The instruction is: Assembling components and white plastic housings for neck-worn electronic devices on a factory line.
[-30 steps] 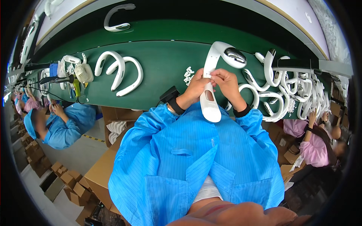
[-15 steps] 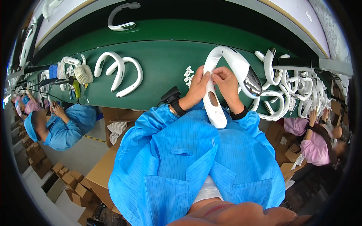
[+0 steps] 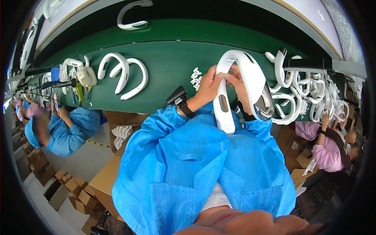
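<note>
A white U-shaped neck fan [image 3: 249, 70] is held up in front of my blue smock, its bend away from me. My left hand [image 3: 208, 87] grips the outer side of its left arm, thumb on the band just above a grey oval inset. My right hand [image 3: 239, 85] is inside the U, thumb and fingers closed on the same arm opposite the left thumb. The fan's wide right end, with a dark glossy panel, hides part of my right hand and wrist. Small white pieces [image 3: 196, 78] lie in a little pile beside my left hand.
Two white neck fans [image 3: 122, 80] lie on the green table to the left, with tools and cables [image 3: 78, 84] beyond. Many fan bodies [image 3: 313, 92] are heaped at right. Another fan [image 3: 135, 26] rests on the far green strip. Co-workers sit on both sides.
The neck fan has turned slightly in my hands, its wide end swinging right and toward me. My right fingers have moved behind the band. The fan on the far strip has shifted right.
</note>
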The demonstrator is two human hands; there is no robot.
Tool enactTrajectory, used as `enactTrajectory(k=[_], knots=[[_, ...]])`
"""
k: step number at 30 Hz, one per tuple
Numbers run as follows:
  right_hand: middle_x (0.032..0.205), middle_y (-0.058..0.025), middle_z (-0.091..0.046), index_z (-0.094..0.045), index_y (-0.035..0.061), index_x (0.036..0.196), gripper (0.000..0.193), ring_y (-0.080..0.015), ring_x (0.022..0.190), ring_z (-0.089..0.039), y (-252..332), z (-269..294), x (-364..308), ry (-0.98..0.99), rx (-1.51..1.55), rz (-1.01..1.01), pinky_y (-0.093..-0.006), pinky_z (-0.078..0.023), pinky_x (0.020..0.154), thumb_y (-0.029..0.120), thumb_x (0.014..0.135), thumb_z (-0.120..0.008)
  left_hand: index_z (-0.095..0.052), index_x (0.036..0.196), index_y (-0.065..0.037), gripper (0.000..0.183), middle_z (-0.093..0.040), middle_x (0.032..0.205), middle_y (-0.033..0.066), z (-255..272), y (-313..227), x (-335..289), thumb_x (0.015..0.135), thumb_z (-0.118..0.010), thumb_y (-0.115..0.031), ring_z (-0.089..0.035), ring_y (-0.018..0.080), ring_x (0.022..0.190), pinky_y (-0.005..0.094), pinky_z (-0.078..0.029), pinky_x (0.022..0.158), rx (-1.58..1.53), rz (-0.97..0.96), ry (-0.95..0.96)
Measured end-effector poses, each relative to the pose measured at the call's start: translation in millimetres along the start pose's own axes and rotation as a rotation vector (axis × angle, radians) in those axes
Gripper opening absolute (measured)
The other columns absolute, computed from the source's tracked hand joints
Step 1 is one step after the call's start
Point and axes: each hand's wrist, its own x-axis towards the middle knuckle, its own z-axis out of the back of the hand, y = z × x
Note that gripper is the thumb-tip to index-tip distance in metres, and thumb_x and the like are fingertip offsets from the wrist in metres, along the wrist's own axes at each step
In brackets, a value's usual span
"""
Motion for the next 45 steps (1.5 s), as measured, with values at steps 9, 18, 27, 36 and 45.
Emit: enactTrajectory(k=[9, 18, 27, 36, 45], knots=[[0.095, -0.0038, -0.064, -0.050, 0.0022, 0.117, 0.031, -0.0046, 0.058, -0.049, 1, 7, 4, 0.099, 0.018, 0.035, -0.0166, -0.036, 0.048, 0.002, 0.086, -0.053, -0.048, 0.115, 0.000, 0.026, -0.062, 0.081, 0.0125, -3, -17, 2, 0.092, -0.047, -0.012, -0.061, 0.0187, 0.069, 0.0301, -0.048, 0.060, 0.255, -0.079, -0.030], [0.069, -0.0016, -0.061, -0.062, 0.0021, 0.099, 0.019, -0.0070, 0.054, -0.051, -88, 9, 19, -0.044, 0.268, 0.085, -0.0201, -0.037, 0.044, 0.015, 0.085, -0.062, -0.048, 0.116, 0.001, 0.026, -0.063, 0.092, 0.0099, 1, -3, 8, 0.096, -0.041, -0.014, -0.063, 0.0158, 0.078, 0.0274, -0.052, 0.067, -0.129, 0.105, -0.014], [0.077, -0.0016, -0.062, -0.054, 0.0049, 0.117, 0.029, -0.0050, 0.047, -0.048, -39, 13, 11, 0.125, 0.102, -0.084, -0.0195, -0.039, 0.041, 0.015, 0.090, -0.054, -0.053, 0.108, 0.001, 0.019, -0.063, 0.080, 0.0102, -9, -14, 12, 0.089, -0.051, -0.005, -0.062, 0.0163, 0.063, 0.0282, -0.051, 0.054, -0.102, 0.143, 0.119], [0.062, -0.0021, -0.057, -0.056, 0.0013, 0.105, 0.025, -0.0063, 0.042, -0.049, -78, 38, 20, 0.112, 0.216, -0.241, -0.0193, -0.038, 0.036, 0.020, 0.088, -0.058, -0.047, 0.111, 0.001, 0.020, -0.063, 0.079, 0.0117, -8, 104, 45, 0.094, -0.046, -0.009, -0.063, 0.0198, 0.064, 0.0307, -0.053, 0.056, 0.001, 0.296, 0.158], [0.066, -0.0014, -0.061, -0.059, -0.0009, 0.107, 0.028, -0.0021, 0.042, -0.044, -136, 86, 49, -0.011, 0.271, -0.177, -0.0182, -0.030, 0.037, 0.008, 0.081, -0.064, -0.057, 0.115, -0.005, 0.034, -0.068, 0.094, 0.0127, 65, 31, 107, 0.082, -0.054, -0.013, -0.066, 0.0225, 0.083, 0.0349, -0.054, 0.065, 0.532, 0.291, 0.255]])
